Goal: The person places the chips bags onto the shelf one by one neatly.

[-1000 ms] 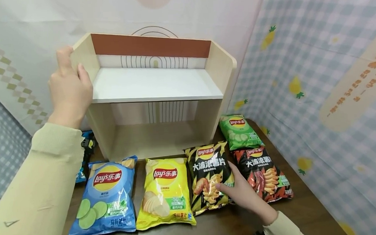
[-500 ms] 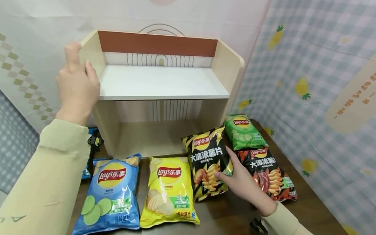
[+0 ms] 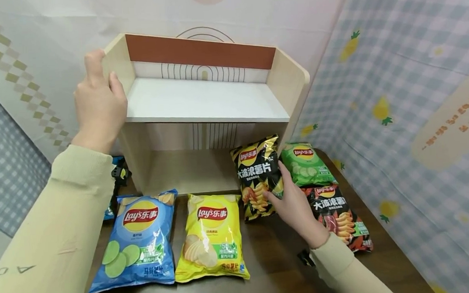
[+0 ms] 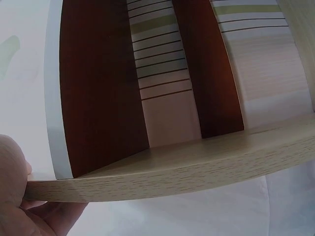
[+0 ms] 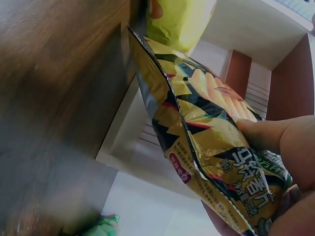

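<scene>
My right hand (image 3: 296,200) grips a black and gold bag of potato chips (image 3: 257,180) by its right edge, thumb on the front. The bag is tilted, raised off the table before the right part of the lower compartment of a small wooden shelf (image 3: 213,99). In the right wrist view the thumb presses the chip bag (image 5: 211,132) from one side, with fingers partly hidden behind it. My left hand (image 3: 101,104) holds the top of the shelf's left side panel; the left wrist view shows thumb and fingers around the panel edge (image 4: 147,184).
On the brown table (image 3: 271,267) lie a blue chip bag (image 3: 140,242) and a yellow one (image 3: 211,239) before the shelf. A green bag (image 3: 308,165) and a red-black bag (image 3: 339,216) lie to its right. A patterned cloth wall (image 3: 406,126) borders the right side.
The right hand has lifted the black and gold chip bag off the table and moved it forward toward the lower compartment. The left hand keeps its hold; the head view has shifted slightly.
</scene>
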{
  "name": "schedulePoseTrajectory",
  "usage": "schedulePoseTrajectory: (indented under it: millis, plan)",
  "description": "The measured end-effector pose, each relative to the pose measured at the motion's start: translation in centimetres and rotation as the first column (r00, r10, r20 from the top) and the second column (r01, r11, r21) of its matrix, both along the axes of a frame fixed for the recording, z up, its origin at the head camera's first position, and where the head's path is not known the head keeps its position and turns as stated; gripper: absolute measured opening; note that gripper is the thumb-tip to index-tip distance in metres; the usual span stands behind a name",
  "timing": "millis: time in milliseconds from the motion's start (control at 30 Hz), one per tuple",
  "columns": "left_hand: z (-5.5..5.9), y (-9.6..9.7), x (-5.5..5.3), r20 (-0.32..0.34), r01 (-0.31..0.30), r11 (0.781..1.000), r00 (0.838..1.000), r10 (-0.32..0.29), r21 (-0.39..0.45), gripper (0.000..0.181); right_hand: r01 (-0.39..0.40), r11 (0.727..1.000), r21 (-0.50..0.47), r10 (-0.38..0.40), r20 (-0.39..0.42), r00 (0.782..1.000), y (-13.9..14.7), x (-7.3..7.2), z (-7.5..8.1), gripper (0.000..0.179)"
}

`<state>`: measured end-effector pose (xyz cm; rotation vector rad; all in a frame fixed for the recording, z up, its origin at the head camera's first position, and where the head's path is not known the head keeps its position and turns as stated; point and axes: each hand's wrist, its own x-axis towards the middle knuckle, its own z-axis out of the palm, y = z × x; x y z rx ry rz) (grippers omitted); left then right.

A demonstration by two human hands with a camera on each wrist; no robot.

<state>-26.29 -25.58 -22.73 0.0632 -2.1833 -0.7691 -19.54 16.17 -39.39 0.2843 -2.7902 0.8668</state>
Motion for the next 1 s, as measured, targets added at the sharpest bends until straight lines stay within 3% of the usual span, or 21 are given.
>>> schedulePoseTrajectory:
  millis: [300,633,767,900,1000]
  plan:
    - [-0.6,-0.8,0.8,0.048,-0.013,1.0,0.999,0.013,0.007,0.042,-0.005,1.0,0.018,0.006,-0.077,0.997,-2.0,-1.8,-1.2,0.086]
    - [0.0,-1.0,0.9,0.043,-0.007,1.0,0.999,0.007,0.003,0.042,0.038,0.999,0.022,-0.033,-0.178,0.984,-3.6,-4.6,-1.9,0.08]
    - [0.0,-1.0,0.8,0.054,-0.012,1.0,0.998,0.012,-0.002,0.042,0.061,0.991,0.123,-0.028,-0.249,0.968,-3.9,-5.1,-3.0,0.073]
    - [-0.3,-0.9,0.7,0.037,-0.016,1.0,0.999,0.016,-0.002,0.042,0.102,0.964,0.246,-0.019,-0.318,0.948,-3.8,-5.0,-4.1,0.059]
    - [-0.4,-0.9,0.6,0.019,-0.012,1.0,1.0,0.012,0.001,0.042,0.121,0.954,0.276,-0.023,-0.336,0.942,-3.7,-4.7,-4.6,0.051]
